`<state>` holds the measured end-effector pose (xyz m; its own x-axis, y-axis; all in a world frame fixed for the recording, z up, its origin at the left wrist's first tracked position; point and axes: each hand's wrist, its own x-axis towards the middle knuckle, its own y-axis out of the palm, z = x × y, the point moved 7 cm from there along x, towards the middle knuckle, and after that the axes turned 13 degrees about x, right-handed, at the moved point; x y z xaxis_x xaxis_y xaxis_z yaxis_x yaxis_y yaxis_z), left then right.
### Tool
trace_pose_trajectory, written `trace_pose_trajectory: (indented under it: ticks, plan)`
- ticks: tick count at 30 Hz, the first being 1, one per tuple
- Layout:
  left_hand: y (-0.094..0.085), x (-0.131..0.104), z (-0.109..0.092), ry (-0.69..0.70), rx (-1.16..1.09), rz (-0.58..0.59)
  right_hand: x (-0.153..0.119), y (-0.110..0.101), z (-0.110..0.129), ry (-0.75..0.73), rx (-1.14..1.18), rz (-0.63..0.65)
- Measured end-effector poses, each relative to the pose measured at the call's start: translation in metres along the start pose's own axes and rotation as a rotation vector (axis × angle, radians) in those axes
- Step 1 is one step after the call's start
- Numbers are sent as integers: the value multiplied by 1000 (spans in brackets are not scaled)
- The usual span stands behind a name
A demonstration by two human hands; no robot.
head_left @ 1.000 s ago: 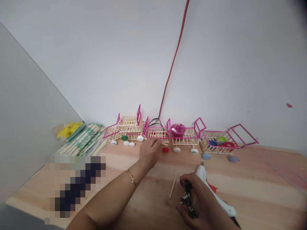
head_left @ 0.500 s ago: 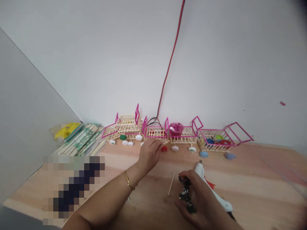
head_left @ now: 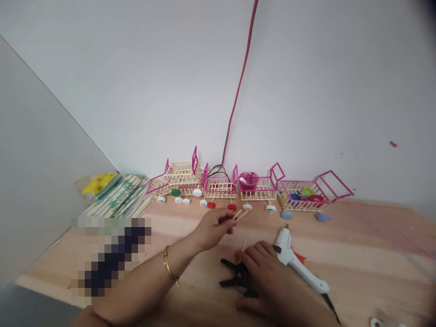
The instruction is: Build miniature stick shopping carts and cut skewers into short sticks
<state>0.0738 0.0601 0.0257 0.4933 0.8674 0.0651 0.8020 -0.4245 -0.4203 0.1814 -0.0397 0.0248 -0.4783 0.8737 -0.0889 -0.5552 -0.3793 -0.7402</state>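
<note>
My left hand (head_left: pixel 214 229) is closed in a pinch around two short wooden sticks (head_left: pixel 241 215), whose pale ends point to the right above the tabletop. Lower down, my right hand (head_left: pixel 264 268) curls over a black spring clamp (head_left: pixel 236 276) low over the table; its dark arms stick out on the left and the rest lies under my fingers. Another wooden stick (head_left: pixel 245 245) shows just past my right fingertips, partly hidden. Close to the right of that hand lies a white glue gun (head_left: pixel 299 268) with an orange-red trigger, its nozzle pointing away from me.
Little stick carts with pink frames and bottle-cap wheels line the wall, among them one cart (head_left: pixel 301 197) holding coloured caps. A pink cup (head_left: pixel 248 180) sits in another. Packs of wooden sticks (head_left: pixel 119 195) and a yellow bag (head_left: pixel 98 184) lie left. A red-black cable (head_left: pixel 238 95) hangs down.
My left hand has drawn back from the carts toward me, with the stick ends now clearly showing. My right hand has turned palm-down and shifted left with the clamp.
</note>
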Motion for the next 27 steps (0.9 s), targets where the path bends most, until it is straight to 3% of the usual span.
trace_pose_trajectory:
  ticks: [4, 7, 9, 14, 19, 23, 27]
  plan:
    - [19, -8, 21, -141, -339, -6, 2, -1, -6, -41, 134, -84]
    - [31, -11, 23, -153, -424, 27, 3, -14, -27, -48, 312, -345]
    - [37, -11, 18, -139, -434, 53, 4, -19, -40, -17, 423, -438]
    - [47, -13, 12, -145, -474, 107, 10, -20, -46, -7, 683, -416]
    - [51, -16, 18, -131, -481, 145, 12, -21, -45, 17, 866, -409]
    - [45, -13, 29, -130, -491, 91, 10, -50, -58, 135, 886, -629]
    - [35, -8, 38, -144, -451, 14, 21, -76, -80, 142, 1122, -841]
